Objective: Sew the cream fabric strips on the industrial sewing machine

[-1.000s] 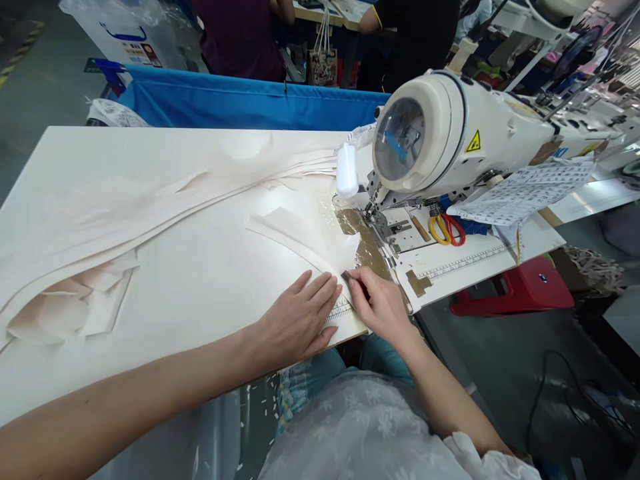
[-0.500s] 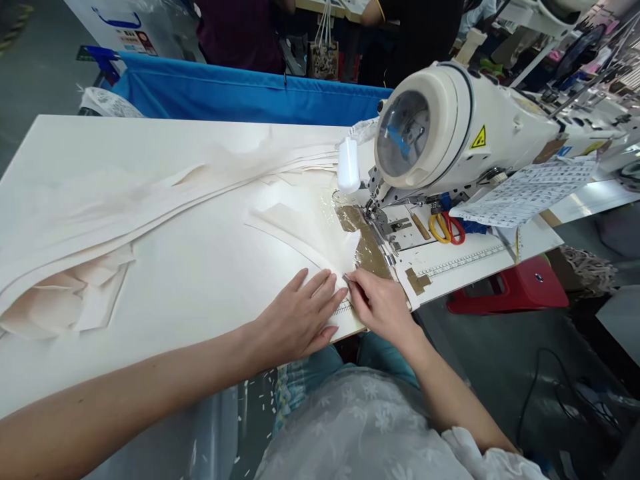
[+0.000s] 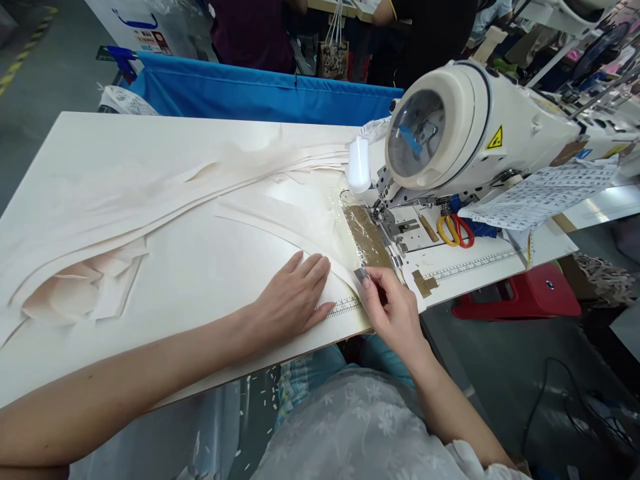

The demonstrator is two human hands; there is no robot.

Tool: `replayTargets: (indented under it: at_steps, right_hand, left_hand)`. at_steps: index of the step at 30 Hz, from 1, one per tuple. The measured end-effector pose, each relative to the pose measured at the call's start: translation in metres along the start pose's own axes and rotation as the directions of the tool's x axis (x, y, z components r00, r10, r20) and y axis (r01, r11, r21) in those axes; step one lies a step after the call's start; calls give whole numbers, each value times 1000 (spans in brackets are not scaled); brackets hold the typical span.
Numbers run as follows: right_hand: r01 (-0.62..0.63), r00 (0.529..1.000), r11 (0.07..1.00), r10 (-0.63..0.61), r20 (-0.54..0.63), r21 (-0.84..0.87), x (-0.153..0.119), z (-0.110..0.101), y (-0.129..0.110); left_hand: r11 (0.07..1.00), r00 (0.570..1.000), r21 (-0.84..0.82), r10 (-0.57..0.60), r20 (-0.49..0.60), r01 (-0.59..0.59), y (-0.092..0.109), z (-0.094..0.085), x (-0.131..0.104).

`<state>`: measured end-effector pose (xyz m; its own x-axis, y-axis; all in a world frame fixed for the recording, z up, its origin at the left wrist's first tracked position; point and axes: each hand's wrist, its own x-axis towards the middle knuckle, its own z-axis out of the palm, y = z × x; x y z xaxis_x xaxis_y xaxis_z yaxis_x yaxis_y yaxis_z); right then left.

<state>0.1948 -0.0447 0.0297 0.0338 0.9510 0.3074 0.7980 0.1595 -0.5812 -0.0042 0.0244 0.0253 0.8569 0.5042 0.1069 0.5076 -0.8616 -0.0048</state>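
Head view: left hand (image 3: 295, 293) had shifted left, away from right hand (image 3: 393, 310), baring more of the ruler (image 3: 345, 306) between them. Cloth (image 3: 285, 219) had slid left too; its raised corner was down, and it lay flatter on the table (image 3: 200, 273), left of the machine (image 3: 450, 127). Left: nothing gripped, fingers spread palm-down at the cloth's near edge. Right: thumb and finger pinched a grey bit (image 3: 361, 274) by the cloth's right end; couldn't tell if cloth was pinched too. My read: smoothing step, cloth mostly flat.
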Motion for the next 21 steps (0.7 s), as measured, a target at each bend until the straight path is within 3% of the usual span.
replayTargets:
  at_steps: [9,17,21]
  right_hand:
    - [177,971,971,-145,190,-162,46,28,9]
    - [221,959,956,-178,219,-193,46,29,10]
    - [235,952,946,-177,250,-222,41,18,11]
  left_hand:
    - [999,999,35,24,40,-26,12,3,-8]
    - [999,999,43,30,37,-32,12,2,-6]
    - [998,998,52,26,50,-28,12,2,-7]
